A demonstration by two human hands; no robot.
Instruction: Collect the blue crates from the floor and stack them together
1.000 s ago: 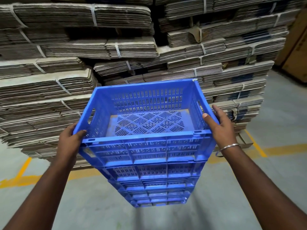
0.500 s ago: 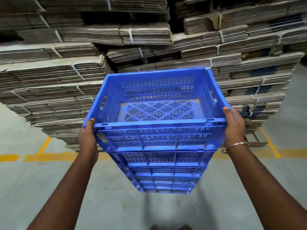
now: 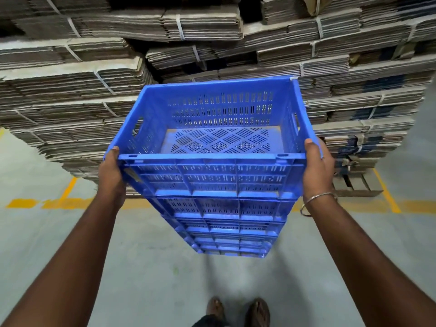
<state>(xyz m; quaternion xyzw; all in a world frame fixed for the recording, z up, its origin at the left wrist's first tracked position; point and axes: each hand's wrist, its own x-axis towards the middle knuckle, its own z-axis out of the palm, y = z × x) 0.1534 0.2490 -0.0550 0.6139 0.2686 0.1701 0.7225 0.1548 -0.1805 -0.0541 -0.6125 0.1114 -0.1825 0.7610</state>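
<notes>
An empty blue slotted crate (image 3: 212, 175) sits on top of a stack of several blue crates (image 3: 231, 232) standing on the grey floor in front of me. My left hand (image 3: 112, 173) grips the top crate's near left corner, thumb over the rim. At the near right corner my right hand (image 3: 317, 171), with a metal bangle on the wrist, grips the same crate. The top crate looks level and lined up with the stack below.
Tall piles of strapped flat cardboard (image 3: 70, 90) fill the space right behind the stack. A wooden pallet edge (image 3: 356, 185) shows at the right. Yellow floor lines (image 3: 47, 204) run left to right. My feet (image 3: 236, 310) stand just short of the stack.
The view has tilted down and my feet have come into sight. Both hands have stayed on the top crate, which now sits squarer on the stack.
</notes>
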